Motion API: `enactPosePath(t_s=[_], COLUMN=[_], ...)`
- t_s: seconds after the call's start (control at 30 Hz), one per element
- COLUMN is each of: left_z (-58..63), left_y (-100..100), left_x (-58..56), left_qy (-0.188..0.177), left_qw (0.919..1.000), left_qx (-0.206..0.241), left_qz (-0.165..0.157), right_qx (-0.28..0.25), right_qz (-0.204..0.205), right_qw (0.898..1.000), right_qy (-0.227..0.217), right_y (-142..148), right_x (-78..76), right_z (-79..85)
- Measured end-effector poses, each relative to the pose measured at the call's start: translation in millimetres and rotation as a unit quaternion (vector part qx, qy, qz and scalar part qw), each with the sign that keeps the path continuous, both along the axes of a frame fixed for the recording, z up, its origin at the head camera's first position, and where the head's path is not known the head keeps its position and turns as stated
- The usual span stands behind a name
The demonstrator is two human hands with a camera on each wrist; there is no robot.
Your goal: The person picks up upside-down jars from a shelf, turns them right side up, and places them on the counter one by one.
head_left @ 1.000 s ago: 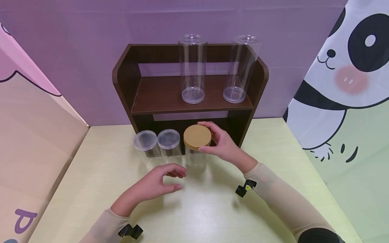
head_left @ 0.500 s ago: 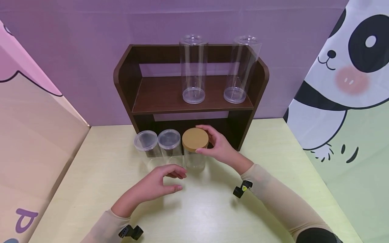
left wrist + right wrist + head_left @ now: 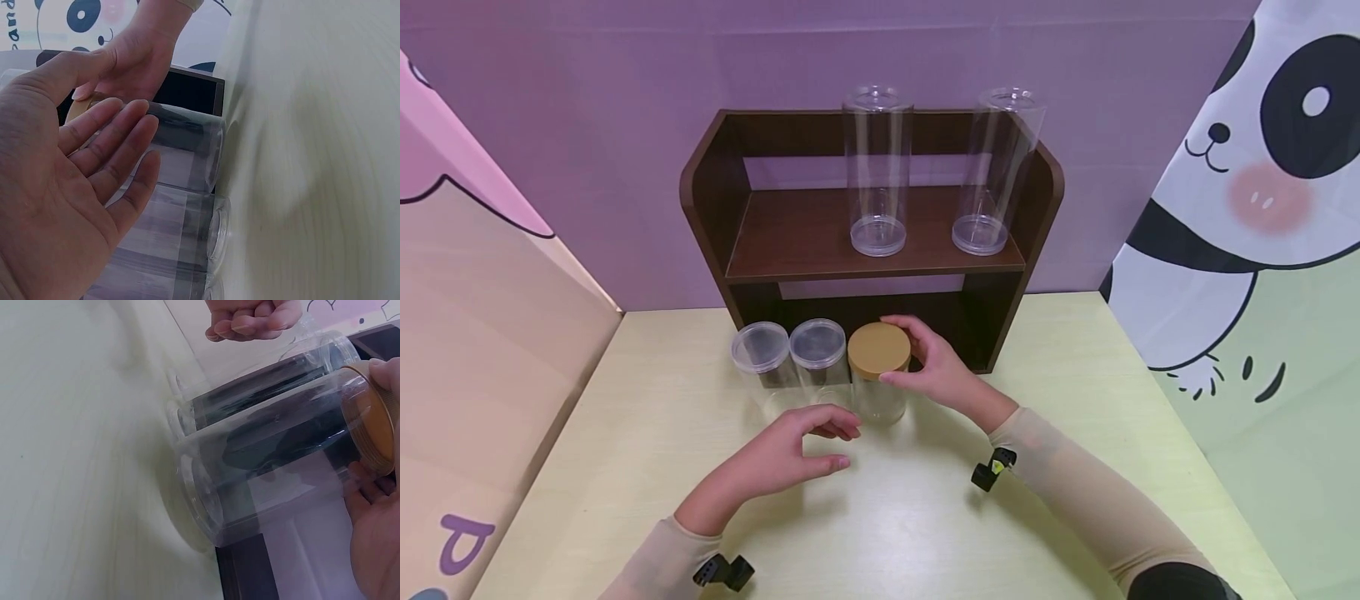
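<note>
A clear jar with a tan lid [image 3: 878, 350] stands at the right end of a row, close beside a clear-lidded jar [image 3: 817, 343]. Another clear-lidded jar [image 3: 760, 347] is at the left end. My right hand [image 3: 946, 373] grips the tan lid at its rim, thumb in front and fingers behind. In the right wrist view the base of this jar [image 3: 269, 456] seems to meet the tabletop. My left hand [image 3: 790, 450] hovers in front of the row, fingers loosely bent and holding nothing; in the left wrist view its palm [image 3: 62, 187] faces the jars.
Behind the row rises a dark brown two-tier shelf [image 3: 790, 237]. Two tall clear canisters [image 3: 877, 183] stand on its upper board, one at the middle and one at the right. The pale tabletop [image 3: 910, 533] stretches in front.
My right hand has brought the tan-lidded jar down and slightly left, closer to the neighbouring jar. My left hand has stayed in place.
</note>
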State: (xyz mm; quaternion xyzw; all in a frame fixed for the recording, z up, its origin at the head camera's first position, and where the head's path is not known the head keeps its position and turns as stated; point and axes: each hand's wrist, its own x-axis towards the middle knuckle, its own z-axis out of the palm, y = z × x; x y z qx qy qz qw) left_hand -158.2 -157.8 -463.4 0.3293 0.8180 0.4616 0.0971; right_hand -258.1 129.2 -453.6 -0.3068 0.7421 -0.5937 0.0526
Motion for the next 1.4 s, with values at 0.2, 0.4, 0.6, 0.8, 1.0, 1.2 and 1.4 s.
enactPosePath(t_s=[0.2, 0.4, 0.6, 0.8, 1.0, 1.2, 1.4], left_z=[-0.7, -1.2, -1.8, -0.4, -1.1, -0.9, -1.6], left_y=[1.3, 1.6, 1.5, 2.3, 3.1, 3.5, 4.0], left_x=[0.0, -0.2, 0.1, 0.7, 0.2, 1.1, 1.1], left_qy=[0.001, 0.003, 0.001, -0.005, -0.005, -0.004, -0.004], left_qw=[1.0, 1.0, 1.0, 1.0, 1.0, 1.0, 1.0], left_qx=[0.001, -0.001, -0.003, -0.004, -0.003, 0.0, 0.002], left_qz=[0.001, 0.001, -0.001, 0.0, -0.001, 0.0, -0.001], right_qx=[-0.004, -0.011, -0.012, -0.013, -0.014, -0.022, -0.018], right_qz=[0.001, 0.01, 0.008, 0.013, 0.014, 0.014, 0.011], right_qw=[1.0, 1.0, 1.0, 1.0, 1.0, 1.0, 1.0], right_qy=[-0.007, -0.008, -0.008, -0.004, 0.001, -0.006, -0.016], right_y=[-0.3, -2.2, -2.1, -2.5, -2.9, -3.8, -3.9], right_x=[-2.3, -3.9, -3.6, -4.4, -5.0, -4.0, -2.1], right_z=[-5.7, -9.7, -10.8, -13.9, -17.4, -17.5, -14.8])
